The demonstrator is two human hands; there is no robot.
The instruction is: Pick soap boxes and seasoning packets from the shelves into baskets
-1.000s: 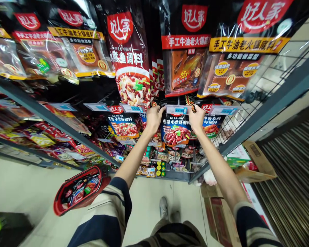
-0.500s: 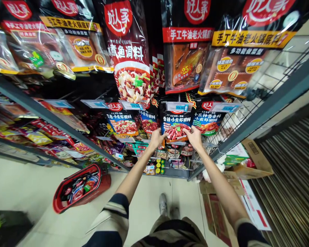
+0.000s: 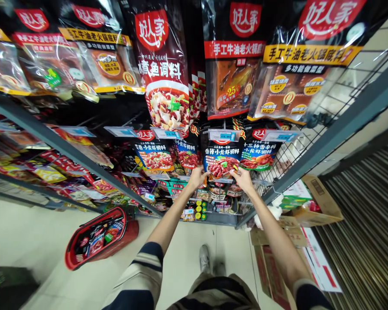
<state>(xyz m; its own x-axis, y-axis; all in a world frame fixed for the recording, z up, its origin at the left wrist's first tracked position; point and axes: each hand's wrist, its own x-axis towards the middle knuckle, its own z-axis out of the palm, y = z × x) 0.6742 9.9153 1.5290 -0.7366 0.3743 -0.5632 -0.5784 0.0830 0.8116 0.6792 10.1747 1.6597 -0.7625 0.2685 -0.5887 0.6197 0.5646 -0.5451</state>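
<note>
A black seasoning packet (image 3: 222,160) with a picture of red crayfish hangs on the rack, behind a price tag (image 3: 224,135). My left hand (image 3: 198,177) pinches its lower left edge. At its lower right corner my right hand (image 3: 242,178) is closed, thumb and fingers on the packet's edge. Similar crayfish seasoning packets hang on both sides: a blue and black one (image 3: 260,148) to the right, another (image 3: 153,150) to the left. Above them hangs a tall dark fish seasoning packet (image 3: 164,69).
A red shopping basket (image 3: 129,239) with several packets inside stands on the floor at left. A grey shelf post (image 3: 330,129) and wire mesh edge the rack at right, with cardboard boxes (image 3: 323,202) beyond. Hotpot base packets (image 3: 236,82) hang overhead.
My right hand has slid slightly down and left along the packet's lower right corner. My left hand has moved a little lower. The view has shifted slightly.
</note>
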